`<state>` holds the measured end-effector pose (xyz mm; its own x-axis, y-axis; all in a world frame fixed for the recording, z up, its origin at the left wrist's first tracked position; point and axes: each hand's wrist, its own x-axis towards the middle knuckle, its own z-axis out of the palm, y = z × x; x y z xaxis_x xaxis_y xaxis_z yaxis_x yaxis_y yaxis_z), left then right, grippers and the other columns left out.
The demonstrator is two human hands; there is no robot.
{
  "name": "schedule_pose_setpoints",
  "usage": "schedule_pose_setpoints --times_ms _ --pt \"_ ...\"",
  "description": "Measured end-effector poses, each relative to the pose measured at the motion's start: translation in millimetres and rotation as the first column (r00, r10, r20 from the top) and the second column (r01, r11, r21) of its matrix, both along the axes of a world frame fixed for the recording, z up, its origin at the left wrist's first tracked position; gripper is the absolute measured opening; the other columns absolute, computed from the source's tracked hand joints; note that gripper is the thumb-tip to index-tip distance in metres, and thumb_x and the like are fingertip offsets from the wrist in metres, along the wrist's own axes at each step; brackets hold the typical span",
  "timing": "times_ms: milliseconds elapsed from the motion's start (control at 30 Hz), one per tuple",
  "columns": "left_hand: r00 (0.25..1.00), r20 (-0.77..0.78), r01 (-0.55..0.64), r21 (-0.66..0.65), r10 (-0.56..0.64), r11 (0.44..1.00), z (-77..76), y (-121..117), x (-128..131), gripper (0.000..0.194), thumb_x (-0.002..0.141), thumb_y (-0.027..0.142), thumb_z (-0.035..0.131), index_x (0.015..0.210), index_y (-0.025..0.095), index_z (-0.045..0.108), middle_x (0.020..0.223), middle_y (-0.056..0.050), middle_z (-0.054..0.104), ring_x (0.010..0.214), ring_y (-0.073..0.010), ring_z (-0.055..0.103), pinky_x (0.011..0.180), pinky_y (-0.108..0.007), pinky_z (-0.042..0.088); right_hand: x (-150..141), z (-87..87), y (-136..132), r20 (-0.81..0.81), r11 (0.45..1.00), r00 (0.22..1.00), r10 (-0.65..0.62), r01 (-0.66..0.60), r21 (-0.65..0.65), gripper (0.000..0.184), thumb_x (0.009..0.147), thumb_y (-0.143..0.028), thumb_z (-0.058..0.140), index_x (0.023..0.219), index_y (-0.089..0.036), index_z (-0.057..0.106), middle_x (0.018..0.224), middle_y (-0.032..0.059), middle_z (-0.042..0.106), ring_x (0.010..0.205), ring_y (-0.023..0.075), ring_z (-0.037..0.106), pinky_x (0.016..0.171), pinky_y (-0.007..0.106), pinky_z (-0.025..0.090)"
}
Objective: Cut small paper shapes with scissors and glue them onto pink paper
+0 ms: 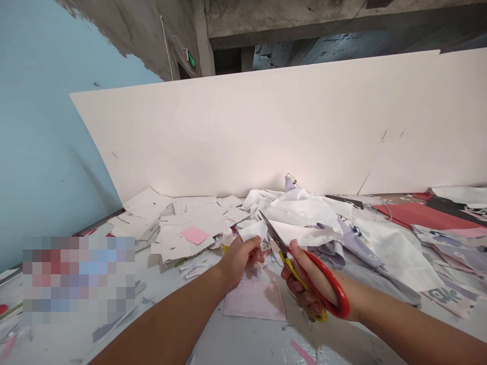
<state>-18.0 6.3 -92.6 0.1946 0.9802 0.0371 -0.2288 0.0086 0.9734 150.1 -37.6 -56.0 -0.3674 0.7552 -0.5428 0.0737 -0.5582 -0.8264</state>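
Observation:
My right hand (304, 279) grips a pair of scissors (337, 286) with one red and one yellow handle. The dark blades point up and left, close together, with their tips in front of the white cloth pile. My left hand (245, 253) is closed, thumb against fingers, on a small white cloth piece (252, 231) just left of the blades. Part of that piece is hidden by the fingers. Below my left hand a pale pink rectangular piece (254, 304) lies flat on the table (213, 344).
Crumpled white cloth (297, 210) is heaped behind my hands. White card pieces (186, 228), one topped by a pink slip (195, 234), spread to the left. Lilac cloth (361, 248) and red sheets (422, 217) lie right. A white board (266, 132) stands behind.

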Motion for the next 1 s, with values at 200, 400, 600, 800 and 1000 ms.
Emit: schedule_pose_setpoints --times_ms 200,400,600,800,1000 --pt "1.000 -0.022 0.015 -0.009 -0.015 1.000 0.9 -0.9 -1.0 0.035 0.072 0.037 0.054 0.045 0.016 0.047 0.042 0.001 0.046 0.046 -0.0097 0.045 0.049 -0.023 0.031 -1.0 -2.3 2.8 0.063 0.993 0.998 0.029 -0.036 0.115 0.061 0.074 -0.075 0.025 0.057 -0.018 0.042 0.038 -0.0083 0.034 0.026 0.0036 0.028 0.026 0.015 0.023" --pt "1.000 -0.018 0.017 -0.010 -0.017 1.000 0.5 -1.0 -1.0 0.035 0.071 0.039 0.054 0.045 0.016 0.046 0.041 0.001 0.045 0.047 -0.0103 0.046 0.048 -0.023 0.030 3.4 -15.5 6.2 0.116 0.942 0.986 0.122 -0.152 0.301 0.060 0.075 -0.073 0.023 0.054 -0.020 0.039 0.033 -0.0070 0.038 0.021 0.0076 0.035 0.023 0.019 0.030" --pt "1.000 -0.012 0.012 -0.014 -0.012 1.000 2.7 -1.7 -0.1 0.035 0.069 0.039 0.056 0.045 0.017 0.045 0.041 0.002 0.044 0.046 -0.0098 0.047 0.048 -0.022 0.032 5.8 -19.1 5.6 0.162 0.921 0.979 0.126 -0.176 0.349 0.059 0.076 -0.073 0.022 0.054 -0.020 0.038 0.031 -0.0075 0.037 0.020 0.0077 0.036 0.024 0.018 0.029" --pt "1.000 -0.017 0.026 0.002 -0.026 1.000 2.7 -1.8 -0.3 0.030 0.069 0.036 0.055 0.047 0.018 0.045 0.040 0.003 0.042 0.048 -0.0108 0.049 0.054 -0.024 0.038 7.6 -17.4 7.9 0.227 0.935 0.970 0.082 -0.154 0.319 0.058 0.076 -0.072 0.024 0.054 -0.020 0.038 0.032 -0.0083 0.035 0.021 0.0082 0.037 0.025 0.019 0.029" --pt "0.992 -0.122 0.032 0.028 -0.028 0.999 8.8 -5.7 -2.0 0.030 0.074 0.042 0.048 0.055 0.018 0.049 0.044 0.002 0.047 0.049 -0.0126 0.049 0.050 -0.024 0.036 9.0 -25.0 15.7 0.050 0.961 0.997 -0.064 0.049 0.271 0.050 0.081 -0.061 0.032 0.055 -0.020 0.042 0.032 -0.0079 0.037 0.021 0.0073 0.033 0.024 0.019 0.028"
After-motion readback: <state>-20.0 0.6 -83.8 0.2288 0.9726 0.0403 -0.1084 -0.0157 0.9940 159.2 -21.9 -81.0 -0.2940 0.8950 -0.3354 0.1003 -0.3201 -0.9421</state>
